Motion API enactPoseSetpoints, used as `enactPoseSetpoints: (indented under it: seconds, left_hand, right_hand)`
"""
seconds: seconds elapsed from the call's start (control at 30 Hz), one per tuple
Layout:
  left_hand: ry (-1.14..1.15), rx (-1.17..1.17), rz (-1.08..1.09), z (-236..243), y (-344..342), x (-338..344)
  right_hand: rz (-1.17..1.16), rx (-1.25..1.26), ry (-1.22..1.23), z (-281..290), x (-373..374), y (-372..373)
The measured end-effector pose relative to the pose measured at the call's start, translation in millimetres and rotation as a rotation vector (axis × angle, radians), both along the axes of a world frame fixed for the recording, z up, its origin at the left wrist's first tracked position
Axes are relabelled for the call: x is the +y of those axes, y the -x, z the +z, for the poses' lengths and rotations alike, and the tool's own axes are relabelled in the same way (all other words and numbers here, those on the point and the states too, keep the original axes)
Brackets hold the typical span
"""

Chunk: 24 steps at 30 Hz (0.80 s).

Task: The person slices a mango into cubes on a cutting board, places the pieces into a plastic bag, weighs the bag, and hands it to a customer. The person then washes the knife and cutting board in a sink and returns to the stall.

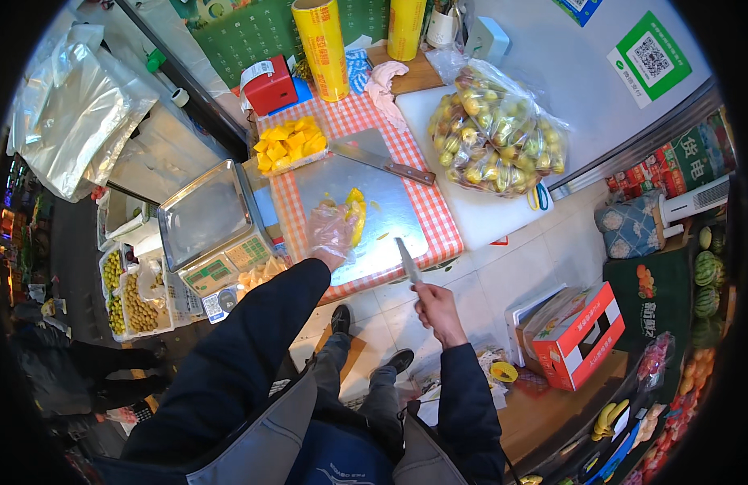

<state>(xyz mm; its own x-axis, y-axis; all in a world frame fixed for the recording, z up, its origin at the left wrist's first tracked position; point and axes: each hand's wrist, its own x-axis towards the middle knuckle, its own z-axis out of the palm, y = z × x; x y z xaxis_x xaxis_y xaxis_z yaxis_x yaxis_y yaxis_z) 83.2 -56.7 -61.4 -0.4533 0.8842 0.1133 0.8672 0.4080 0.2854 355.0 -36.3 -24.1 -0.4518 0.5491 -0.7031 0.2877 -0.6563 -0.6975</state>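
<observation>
Jutting from left grip (pixel 330 229), yellow fruit (pixel 358 217)

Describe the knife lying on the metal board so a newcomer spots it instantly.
Find the red-and-white checked cloth, then the grey metal board on it. Across the board's far part lies the knife, blade toward the yellow fruit chunks, brown handle toward the bagged fruit. Unlike the other knife, held in the right hand, it lies loose with its handle in full view.
</observation>
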Motion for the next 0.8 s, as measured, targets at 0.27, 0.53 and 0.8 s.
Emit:
enactPoseSetpoints:
  seconds: [0.27, 0.53, 0.8]
  left_hand:
    - [-0.116, -0.148, -0.099, -2.7, -53.5, 22.1]
    - [-0.184, -0.225, -0.173, 11.0, -78.1, 29.8]
    - [-0.175, -0.241, -0.594, 33.7, -244.6, 37.2]
  right_hand:
    - [-0.007, 0.126, 0.067, -30.0, 6.1, 34.3]
    - [-0.014, 0.213, 0.0, -13.0, 8.2, 26.2]
    - [-0.364, 0.205, 0.035, -5.9, -39.2, -133.3]
